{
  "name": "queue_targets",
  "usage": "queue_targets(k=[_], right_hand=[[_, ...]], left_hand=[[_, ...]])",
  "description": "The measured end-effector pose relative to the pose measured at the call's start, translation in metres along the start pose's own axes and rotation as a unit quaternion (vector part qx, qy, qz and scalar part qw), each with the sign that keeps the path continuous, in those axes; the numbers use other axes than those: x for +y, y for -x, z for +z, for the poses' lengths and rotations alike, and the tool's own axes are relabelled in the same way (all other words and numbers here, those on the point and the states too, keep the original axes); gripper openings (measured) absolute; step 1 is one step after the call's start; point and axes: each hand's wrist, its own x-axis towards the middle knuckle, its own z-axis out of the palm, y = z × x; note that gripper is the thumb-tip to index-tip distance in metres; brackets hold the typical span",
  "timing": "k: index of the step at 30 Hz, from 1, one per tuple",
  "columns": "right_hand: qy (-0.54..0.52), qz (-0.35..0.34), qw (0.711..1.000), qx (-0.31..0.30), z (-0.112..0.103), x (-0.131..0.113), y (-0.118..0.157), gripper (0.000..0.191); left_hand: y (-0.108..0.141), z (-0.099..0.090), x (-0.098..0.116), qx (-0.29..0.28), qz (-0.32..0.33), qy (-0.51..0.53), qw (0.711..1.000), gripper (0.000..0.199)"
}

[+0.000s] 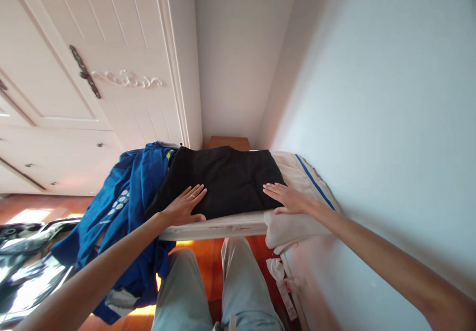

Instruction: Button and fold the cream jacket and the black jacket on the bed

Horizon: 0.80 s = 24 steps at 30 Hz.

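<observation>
A black cloth (230, 177) lies spread over a narrow, light-covered board. On its left part my left hand (185, 205) rests palm down, fingers apart, with a ring on one finger. My right hand (287, 198) lies flat at the cloth's right edge, its fingertips on the black fabric. To the left, a blue garment (139, 182) with white dots is heaped over the board's end and hangs down. Beyond the right end of the black cloth, the pale cover (293, 165) with a blue stripe shows.
White cabinets (141, 63) with dark handles stand at the left. A pale wall (390, 98) rises close on the right. A brown box (229, 143) sits behind the board. At the lower left are shiny items (31, 271); a white strip (285, 298) hangs low at the right.
</observation>
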Motion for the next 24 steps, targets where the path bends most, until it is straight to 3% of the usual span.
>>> queue_targets(k=[3, 8, 11, 20, 24], right_hand=[[0.034, -0.059, 0.997, 0.025, -0.003, 0.003, 0.006, 0.05], [0.066, -0.11, 0.989, 0.077, -0.001, 0.012, 0.023, 0.052], [0.065, -0.111, 0.989, 0.075, -0.006, 0.013, 0.03, 0.052], [-0.037, -0.04, 0.998, -0.042, -0.028, -0.01, 0.028, 0.068], [-0.084, 0.015, 0.991, -0.106, -0.049, -0.021, 0.02, 0.051]], left_hand=[[-0.001, 0.0, -0.001, 0.004, 0.001, 0.012, 1.0, 0.09], [0.001, 0.002, -0.008, 0.016, 0.01, 0.029, 0.999, 0.076], [0.002, 0.001, -0.009, 0.008, 0.012, 0.044, 0.999, 0.075], [0.014, -0.017, 0.006, -0.051, -0.016, 0.124, 0.991, 0.066], [0.004, -0.046, -0.002, -0.06, -0.035, 0.171, 0.983, 0.064]])
